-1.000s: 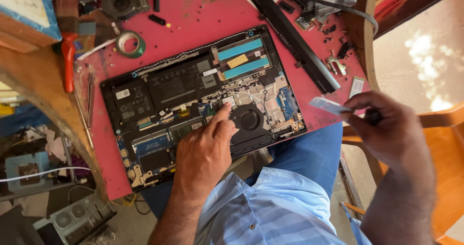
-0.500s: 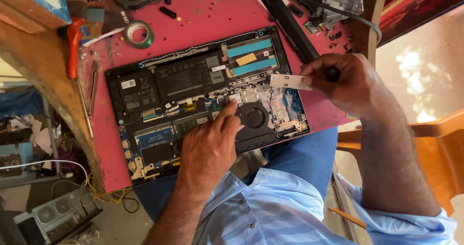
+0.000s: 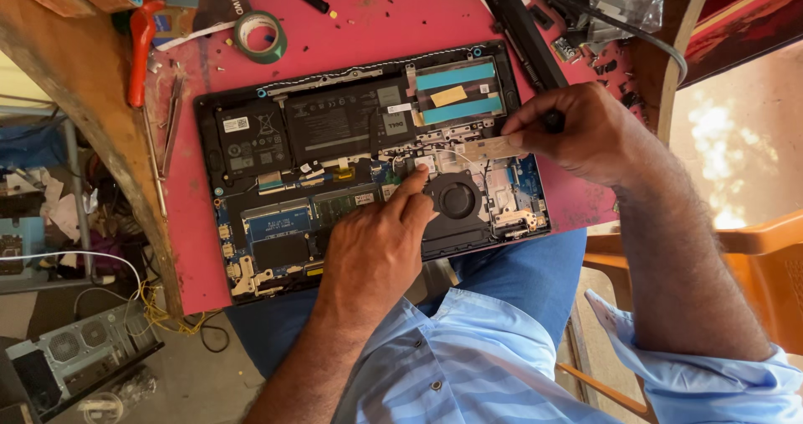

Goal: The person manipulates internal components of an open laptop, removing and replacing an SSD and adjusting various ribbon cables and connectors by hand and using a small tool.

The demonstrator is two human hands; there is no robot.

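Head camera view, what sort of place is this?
Probably a small electronics repair bench: an opened laptop on a red work surface, tape roll and loose screws nearby, computer parts on the floor.

The red-painted tabletop [image 3: 368,22] looks matt, scuffed and speckled with grime, its rough bare wooden edge [image 3: 100,131] worn and dull. On it the opened black plastic laptop base [image 3: 209,165] shows a matt black battery [image 3: 330,123], glossy teal strips [image 3: 456,77] and a black plastic fan [image 3: 456,200]. The right hand [image 3: 585,131] pinches a thin, pale metallic strip [image 3: 489,146] with a dull sheen. At the far left lie a glossy green tape roll [image 3: 261,37] and a smooth orange plastic handle [image 3: 140,52]. The light-blue striped shirt sleeve [image 3: 468,365] is soft woven cloth.
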